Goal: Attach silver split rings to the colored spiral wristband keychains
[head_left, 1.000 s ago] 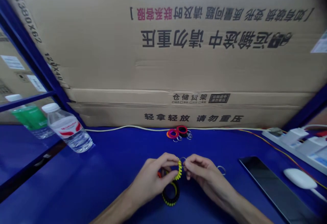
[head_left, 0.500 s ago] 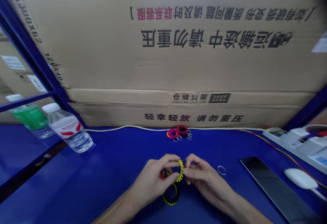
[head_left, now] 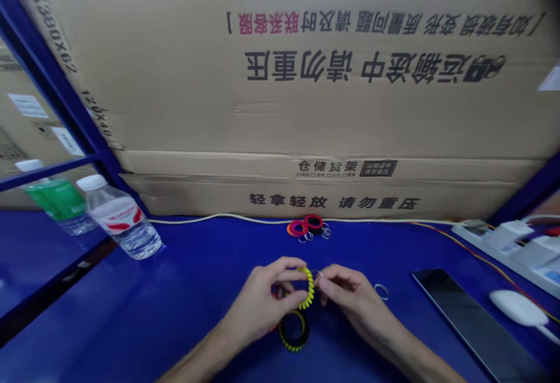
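My left hand [head_left: 260, 304] grips a yellow spiral coil bracelet [head_left: 308, 287] with its fingers curled around the coil. A red or orange coil shows partly behind those fingers. My right hand [head_left: 352, 301] pinches a small metal split ring [head_left: 317, 274] against the top of the yellow coil. The ring is mostly hidden by the fingertips. Below my hands, a black-and-yellow coil bracelet [head_left: 293, 331] lies on the blue tabletop [head_left: 210, 290]. A loose metal ring [head_left: 381, 292] lies to the right of my right hand.
Beyond my hands lie red, orange and black coils [head_left: 306, 225] with metal rings. A water bottle [head_left: 125, 220] stands at the left. To the right are a dark tablet [head_left: 475, 327], a white mouse [head_left: 518, 307] and a power strip [head_left: 503, 240]. A large cardboard box [head_left: 306, 109] stands behind.
The yellow coil's top has swung slightly left and up, and my left fingers have shifted along it. My right fingers stay at the ring. The whole view has drifted slightly.
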The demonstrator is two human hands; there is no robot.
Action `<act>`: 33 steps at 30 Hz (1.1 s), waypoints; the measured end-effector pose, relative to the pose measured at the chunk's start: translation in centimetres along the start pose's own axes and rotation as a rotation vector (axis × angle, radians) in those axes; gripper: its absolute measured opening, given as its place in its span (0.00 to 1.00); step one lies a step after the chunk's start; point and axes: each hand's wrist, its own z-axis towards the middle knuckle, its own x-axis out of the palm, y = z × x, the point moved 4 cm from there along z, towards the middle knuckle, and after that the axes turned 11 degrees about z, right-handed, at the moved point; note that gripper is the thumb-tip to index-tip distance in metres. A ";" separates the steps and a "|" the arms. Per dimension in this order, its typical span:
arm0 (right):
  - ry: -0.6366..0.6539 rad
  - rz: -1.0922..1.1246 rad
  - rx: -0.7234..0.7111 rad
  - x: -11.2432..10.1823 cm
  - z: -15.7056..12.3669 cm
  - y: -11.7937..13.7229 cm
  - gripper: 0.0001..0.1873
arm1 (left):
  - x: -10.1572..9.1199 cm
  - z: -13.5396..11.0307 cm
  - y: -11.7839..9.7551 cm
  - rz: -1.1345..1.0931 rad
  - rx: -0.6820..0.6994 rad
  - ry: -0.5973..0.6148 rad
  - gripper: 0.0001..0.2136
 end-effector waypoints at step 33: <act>0.021 0.315 0.116 0.3 -0.1 -1.0 0.11 | -0.4 -0.4 -0.8 0.061 0.138 -0.002 0.20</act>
